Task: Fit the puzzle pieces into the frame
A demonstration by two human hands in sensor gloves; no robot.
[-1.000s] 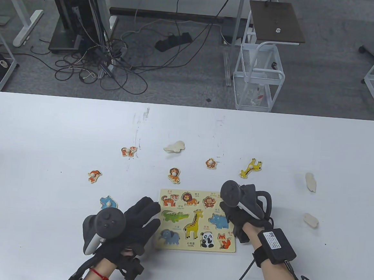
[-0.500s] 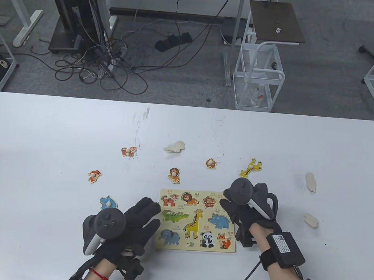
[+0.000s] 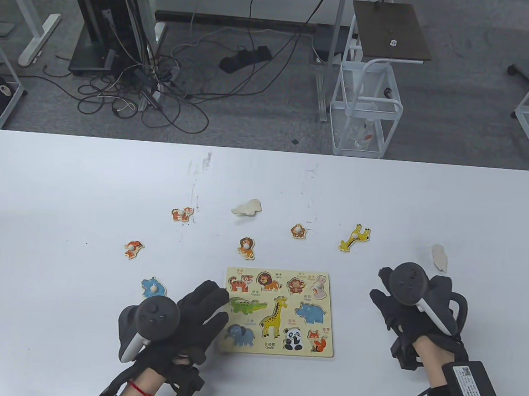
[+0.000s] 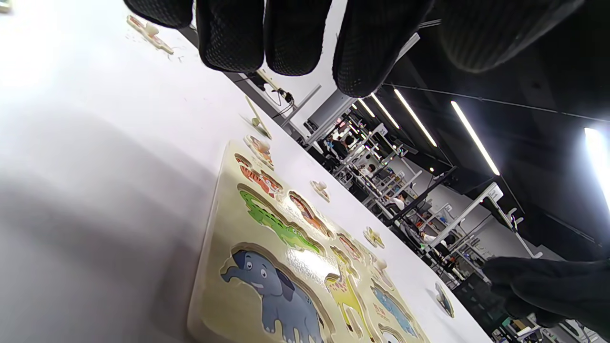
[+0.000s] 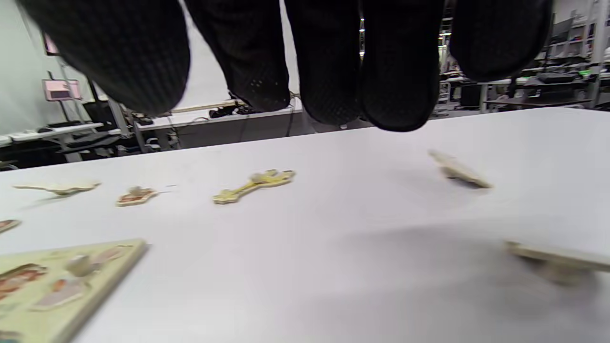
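The puzzle frame [image 3: 276, 352] lies near the table's front, most of its slots showing printed animals. A pale rabbit piece [image 3: 319, 288] with a knob sits in its top right slot, also low in the right wrist view [image 5: 78, 267]. My left hand [image 3: 213, 301] lies flat with straight fingers against the frame's left edge, holding nothing. My right hand [image 3: 383, 290] hovers to the right of the frame, apart from it, fingers [image 5: 329, 62] hanging loose and empty. Loose pieces lie beyond the frame: lion [image 3: 246, 247], monkey [image 3: 297, 231], giraffe [image 3: 355, 238], tiger [image 3: 182, 214], fox [image 3: 133, 248], hippo [image 3: 152, 286].
Face-down blank pieces lie at the back centre [image 3: 247, 207] and at the right [image 3: 440, 257]. Another blank piece [image 5: 557, 262] rests on its knob close under my right hand, hidden in the table view. The table's far edge runs behind them.
My right hand has drawn away to the right from the frame's top right corner, uncovering the rabbit piece in its slot. The left hand has stayed put.
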